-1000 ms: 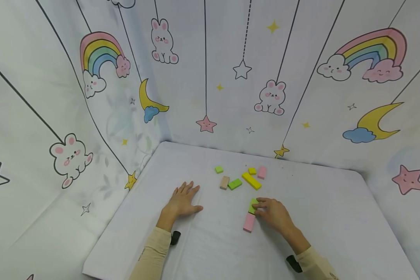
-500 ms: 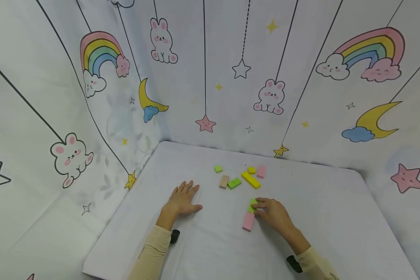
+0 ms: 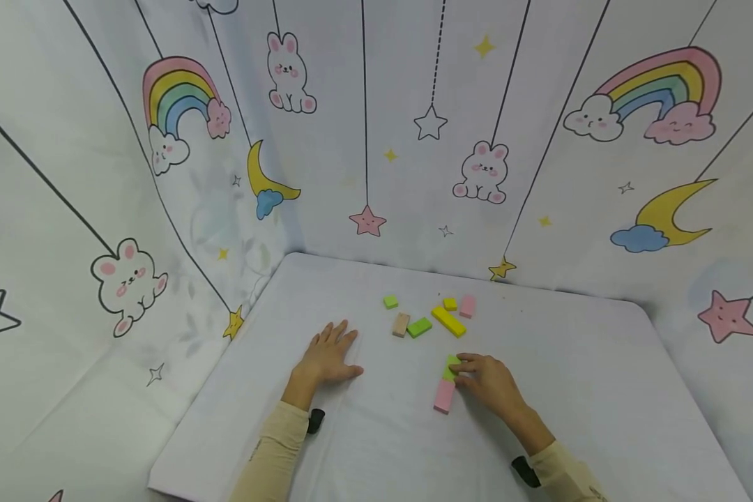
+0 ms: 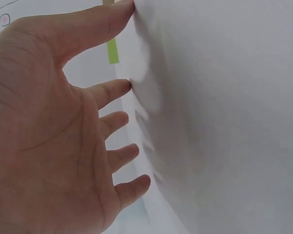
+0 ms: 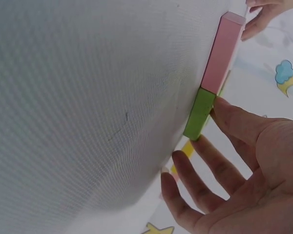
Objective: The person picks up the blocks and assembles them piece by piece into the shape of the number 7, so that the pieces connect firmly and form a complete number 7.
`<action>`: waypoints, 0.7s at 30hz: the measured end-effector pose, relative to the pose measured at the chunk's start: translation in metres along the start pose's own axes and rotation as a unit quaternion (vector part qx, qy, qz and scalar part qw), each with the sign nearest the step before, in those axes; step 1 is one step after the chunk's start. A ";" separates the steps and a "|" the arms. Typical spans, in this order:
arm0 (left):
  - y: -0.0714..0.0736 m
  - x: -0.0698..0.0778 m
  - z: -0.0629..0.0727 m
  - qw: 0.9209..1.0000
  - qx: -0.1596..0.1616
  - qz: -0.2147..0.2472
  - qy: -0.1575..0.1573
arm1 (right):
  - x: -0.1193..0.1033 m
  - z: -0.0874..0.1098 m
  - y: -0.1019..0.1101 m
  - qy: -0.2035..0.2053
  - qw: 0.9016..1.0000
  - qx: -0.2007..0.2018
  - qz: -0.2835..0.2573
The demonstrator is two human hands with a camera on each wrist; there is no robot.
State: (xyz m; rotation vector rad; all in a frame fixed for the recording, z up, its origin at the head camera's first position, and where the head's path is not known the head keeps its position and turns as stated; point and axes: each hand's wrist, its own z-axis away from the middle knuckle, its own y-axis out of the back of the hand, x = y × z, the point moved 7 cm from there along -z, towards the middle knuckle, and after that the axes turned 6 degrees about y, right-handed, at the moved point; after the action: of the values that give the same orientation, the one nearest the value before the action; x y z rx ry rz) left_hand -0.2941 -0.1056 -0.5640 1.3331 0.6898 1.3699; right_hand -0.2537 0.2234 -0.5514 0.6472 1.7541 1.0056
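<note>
My right hand [image 3: 492, 383] pinches a light green block [image 3: 450, 365] between thumb and index finger; its other fingers rest near the cloth. That block [image 5: 200, 113] lies end to end with a pink block [image 3: 443, 396], touching it in the right wrist view. Spread on the white table, my left hand [image 3: 326, 359] has its fingers apart and holds nothing. In the left wrist view its palm [image 4: 53, 131] shows, fingertips at the cloth.
Beyond the hands lie a small green block [image 3: 390, 302], a tan block [image 3: 401, 325], a green block [image 3: 419, 328], a long yellow block [image 3: 448, 321], a small yellow block [image 3: 450, 304] and a pink block [image 3: 467, 307]. A printed curtain rises behind the white table [image 3: 577, 376].
The head view has shifted slightly. Both hands keep their places, and the green block stays against the pink one.
</note>
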 end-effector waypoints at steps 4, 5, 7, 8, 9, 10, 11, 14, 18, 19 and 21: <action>0.003 0.008 0.000 1.000 0.011 0.001 -0.013 | -0.002 0.001 0.001 -0.007 1.000 -0.001 -0.011; 0.004 0.011 0.000 1.000 0.015 0.002 -0.018 | -0.002 0.001 0.001 -0.009 1.000 -0.002 -0.013; 0.003 0.014 -0.001 1.000 0.015 -0.004 -0.023 | -0.003 0.002 0.000 -0.014 1.000 -0.004 -0.018; 0.002 0.016 -0.001 1.000 0.016 -0.007 -0.026 | -0.002 0.003 0.000 -0.019 1.000 -0.005 -0.022; 0.001 0.018 -0.001 0.999 0.019 -0.005 -0.030 | -0.002 0.004 0.000 -0.021 0.999 -0.006 -0.024; 0.000 0.020 -0.001 0.999 0.019 -0.008 -0.033 | -0.003 0.004 0.000 -0.024 0.999 -0.006 -0.026; 0.000 0.022 -0.001 0.999 0.021 -0.008 -0.036 | -0.003 0.005 0.000 -0.027 0.999 -0.007 -0.027; 0.001 0.027 0.001 0.998 0.028 -0.011 -0.047 | -0.004 0.007 -0.001 -0.031 0.999 -0.008 -0.032; 0.003 0.034 0.004 0.998 0.030 -0.016 -0.056 | -0.006 0.010 -0.003 -0.033 0.999 -0.010 -0.037; 0.003 0.036 0.004 0.998 0.032 -0.016 -0.059 | -0.006 0.010 -0.003 -0.034 0.999 -0.010 -0.038; 0.003 0.039 0.005 0.997 0.032 -0.020 -0.064 | -0.007 0.011 -0.004 -0.032 0.999 -0.009 -0.035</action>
State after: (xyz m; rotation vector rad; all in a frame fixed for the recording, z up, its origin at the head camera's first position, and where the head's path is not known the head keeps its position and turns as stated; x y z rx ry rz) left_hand -0.2832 -0.0718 -0.5474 1.4368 0.6738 1.2274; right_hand -0.2405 0.2199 -0.5534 0.5965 1.6982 0.9414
